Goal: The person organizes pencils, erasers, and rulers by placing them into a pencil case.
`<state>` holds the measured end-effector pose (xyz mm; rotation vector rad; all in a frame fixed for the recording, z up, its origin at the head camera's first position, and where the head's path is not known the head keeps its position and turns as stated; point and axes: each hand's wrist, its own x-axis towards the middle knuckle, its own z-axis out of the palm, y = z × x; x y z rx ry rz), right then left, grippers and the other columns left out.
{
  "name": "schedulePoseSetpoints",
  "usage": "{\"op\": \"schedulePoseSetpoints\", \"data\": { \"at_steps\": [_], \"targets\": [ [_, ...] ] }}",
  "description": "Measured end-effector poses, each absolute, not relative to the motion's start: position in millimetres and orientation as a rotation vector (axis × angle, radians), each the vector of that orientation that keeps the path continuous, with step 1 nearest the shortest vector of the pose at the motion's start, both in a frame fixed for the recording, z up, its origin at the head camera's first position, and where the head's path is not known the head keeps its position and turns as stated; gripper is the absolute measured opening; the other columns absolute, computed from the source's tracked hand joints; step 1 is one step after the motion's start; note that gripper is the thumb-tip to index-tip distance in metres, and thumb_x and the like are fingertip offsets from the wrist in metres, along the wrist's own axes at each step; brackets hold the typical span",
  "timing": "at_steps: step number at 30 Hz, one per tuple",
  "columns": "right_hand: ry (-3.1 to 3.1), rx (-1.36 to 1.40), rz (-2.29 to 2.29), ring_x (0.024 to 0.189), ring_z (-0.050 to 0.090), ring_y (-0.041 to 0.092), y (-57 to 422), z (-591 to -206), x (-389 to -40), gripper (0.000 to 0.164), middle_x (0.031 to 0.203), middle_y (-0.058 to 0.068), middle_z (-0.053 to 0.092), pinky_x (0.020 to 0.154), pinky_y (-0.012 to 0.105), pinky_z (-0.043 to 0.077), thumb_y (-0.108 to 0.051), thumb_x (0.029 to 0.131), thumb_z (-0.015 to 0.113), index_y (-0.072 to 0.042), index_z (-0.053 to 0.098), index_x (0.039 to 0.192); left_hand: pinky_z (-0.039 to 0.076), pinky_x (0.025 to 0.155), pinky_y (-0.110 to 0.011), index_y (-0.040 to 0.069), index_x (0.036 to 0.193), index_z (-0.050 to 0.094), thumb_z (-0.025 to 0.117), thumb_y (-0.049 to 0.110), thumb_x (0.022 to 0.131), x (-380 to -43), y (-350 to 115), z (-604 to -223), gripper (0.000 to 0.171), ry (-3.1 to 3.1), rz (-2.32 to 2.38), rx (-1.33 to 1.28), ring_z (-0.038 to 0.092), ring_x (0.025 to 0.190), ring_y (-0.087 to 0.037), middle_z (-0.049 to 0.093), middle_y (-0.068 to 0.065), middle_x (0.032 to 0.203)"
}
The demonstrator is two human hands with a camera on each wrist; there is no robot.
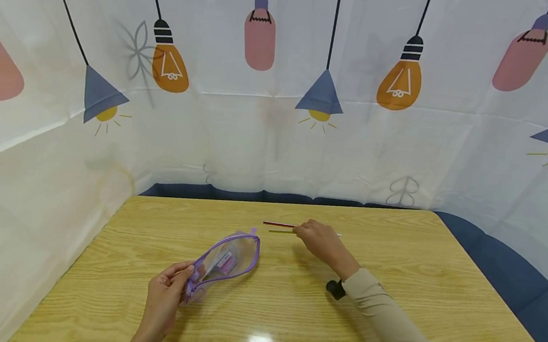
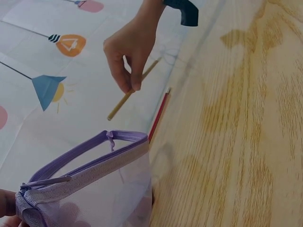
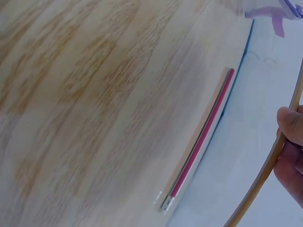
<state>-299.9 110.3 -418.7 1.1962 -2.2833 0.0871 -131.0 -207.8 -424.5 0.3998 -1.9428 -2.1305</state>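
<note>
A see-through mesh pencil case (image 1: 246,253) with a purple zip and trim is gripped at its near end by my left hand (image 1: 163,292). Its mouth gapes in the left wrist view. Inside lies a small pink-and-white item (image 1: 226,263), too small to name. My right hand (image 1: 321,241) pinches a yellow pencil (image 2: 120,106) between thumb and fingers, raised off the table in both wrist views. Close beyond that hand, a red pencil (image 3: 201,146) with a whitish end lies on the table.
The wood-grain table (image 1: 265,313) is backed by a dark blue padded edge (image 1: 237,194), which also runs along its right side. A white curtain (image 1: 237,140) printed with lamps and bulbs hangs behind and to the left. A black wrist device (image 1: 336,289) sits below the right sleeve.
</note>
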Motion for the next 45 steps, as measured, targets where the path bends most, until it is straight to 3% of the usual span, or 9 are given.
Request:
{"op": "schedulePoseSetpoints", "data": {
  "at_steps": [12,21,24,28,34,41,45],
  "targets": [
    [-2.096,1.264,0.148,0.077,0.066,0.018,115,-414,-291,0.020,0.088,0.006,0.072,0.060,0.028,0.054,0.000,0.080,0.077,-0.005,0.072,0.099,0.054,0.058,-0.025,-0.005,0.108,0.067,0.060,0.012,0.098,-130,-208,-424,0.021,-1.925,-2.159,0.408,0.068,0.071,-0.014,0.073,-0.005,0.085],
    [-1.973,1.272,0.203,0.066,0.066,0.016,117,-415,-289,0.022,0.081,0.007,0.071,0.050,0.026,0.052,0.002,0.075,0.080,-0.003,0.068,0.093,0.054,0.058,-0.025,-0.006,0.109,0.067,0.060,0.012,0.098,-130,-207,-424,0.022,-1.917,-2.165,0.410,0.069,0.072,-0.015,0.073,-0.004,0.086],
    [-1.950,1.271,0.199,0.063,0.066,0.015,117,-415,-289,0.018,0.079,0.007,0.071,0.048,0.025,0.051,0.001,0.078,0.078,-0.003,0.068,0.092,0.054,0.059,-0.025,-0.006,0.110,0.066,0.060,0.013,0.098,-130,-207,-425,0.023,-1.911,-2.177,0.409,0.069,0.074,-0.015,0.073,-0.004,0.088],
    [-1.933,1.278,0.195,0.059,0.064,0.015,118,-414,-287,0.002,0.075,0.007,0.069,0.047,0.025,0.050,-0.003,0.090,0.069,-0.002,0.067,0.091,0.054,0.060,-0.025,-0.006,0.110,0.066,0.061,0.013,0.098,-130,-207,-425,0.024,-1.909,-2.183,0.407,0.069,0.075,-0.016,0.073,-0.004,0.089],
    [-1.870,1.287,0.212,0.056,0.061,0.014,116,-408,-280,0.002,0.073,0.007,0.067,0.043,0.023,0.047,-0.003,0.091,0.066,-0.002,0.065,0.090,0.054,0.059,-0.025,-0.005,0.109,0.067,0.061,0.012,0.097,-131,-207,-426,0.022,-1.901,-2.183,0.407,0.070,0.077,-0.017,0.073,-0.004,0.089],
    [-1.758,1.332,0.259,0.064,0.065,0.014,110,-400,-272,0.023,0.080,0.007,0.068,0.048,0.024,0.050,-0.007,0.103,0.046,-0.003,0.065,0.091,0.055,0.060,-0.025,-0.006,0.109,0.067,0.059,0.011,0.098,-131,-207,-425,0.021,-1.903,-2.177,0.387,0.070,0.077,-0.016,0.073,-0.004,0.090],
    [-1.705,1.360,0.303,0.065,0.065,0.013,107,-396,-267,0.019,0.082,0.006,0.069,0.049,0.024,0.050,-0.005,0.101,0.049,-0.002,0.066,0.093,0.053,0.056,-0.023,-0.005,0.107,0.068,0.061,0.011,0.097,-132,-206,-425,0.020,-1.891,-2.176,0.395,0.068,0.071,-0.013,0.073,-0.004,0.085]
  ]
}}
